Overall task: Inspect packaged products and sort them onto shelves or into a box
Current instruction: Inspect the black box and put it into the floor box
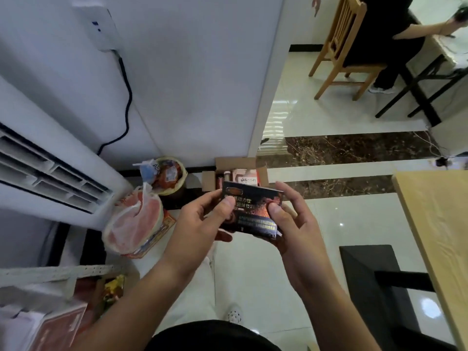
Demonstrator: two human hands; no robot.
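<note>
Dark glossy product packet (250, 211) with red-orange print: we hold it between both hands, left hand (200, 221) and right hand (293, 224) fingers clamped on its sides, open brown cardboard box (235, 173) just beyond fingertips.

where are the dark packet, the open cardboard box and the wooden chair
dark packet (253, 214), head view, on its printed front between the thumbs
open cardboard box (235, 163), head view, on its rear flap
wooden chair (340, 39), head view, on its slatted backrest
</note>
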